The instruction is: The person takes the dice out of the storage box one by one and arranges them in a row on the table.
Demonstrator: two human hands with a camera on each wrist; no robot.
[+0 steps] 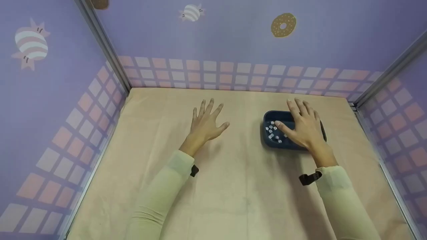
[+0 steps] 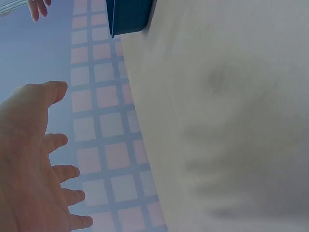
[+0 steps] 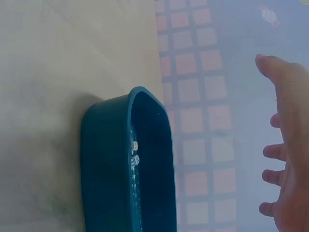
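Note:
A dark blue rectangular tub (image 1: 274, 144) stands on the cloth at the right in the head view. Several small white dice (image 1: 271, 131) with dark marks lie in its left part. My right hand (image 1: 306, 130), fingers spread, hovers over the tub's right side and hides part of it. In the right wrist view, that hand (image 3: 292, 145) is apart from the tub (image 3: 106, 164), and a few dice (image 3: 134, 159) show inside. Left of the tub, my left hand (image 1: 205, 125) hovers over the cloth with fingers spread and nothing held. Its shadow falls on the cloth in the left wrist view.
A beige cloth (image 1: 233, 186) covers the table. Purple walls (image 1: 230, 36) with pink and white squares enclose it at the back and both sides, with metal posts (image 1: 110, 50) at the corners. A dark strap (image 1: 310, 178) circles the right wrist.

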